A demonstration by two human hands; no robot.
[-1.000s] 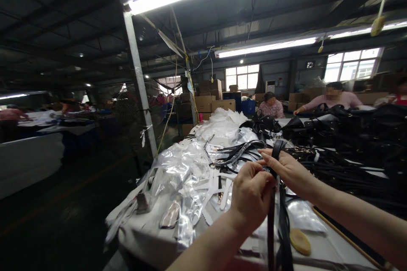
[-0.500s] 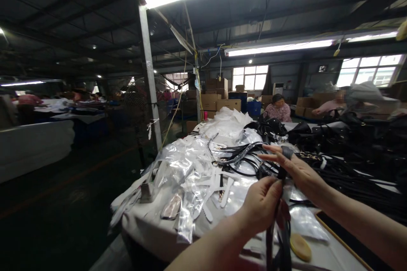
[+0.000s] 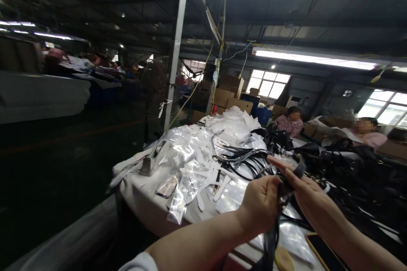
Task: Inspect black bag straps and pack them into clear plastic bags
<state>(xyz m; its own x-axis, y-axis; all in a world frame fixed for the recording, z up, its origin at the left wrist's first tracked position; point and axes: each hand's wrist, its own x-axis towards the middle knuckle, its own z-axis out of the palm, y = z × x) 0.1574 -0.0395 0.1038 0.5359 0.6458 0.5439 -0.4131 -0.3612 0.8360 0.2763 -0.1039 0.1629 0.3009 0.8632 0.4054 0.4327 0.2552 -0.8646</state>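
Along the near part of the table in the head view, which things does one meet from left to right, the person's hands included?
Grey block, pinkish case-like object, white toothed strip, left hand, right hand.

We cannot read any text, brand, number or sign in this place. The cardboard boxes (image 3: 241, 105) at the back are too far and too dim, and on the shiny plastic bags (image 3: 187, 145) we also find no letters clear enough for reading.
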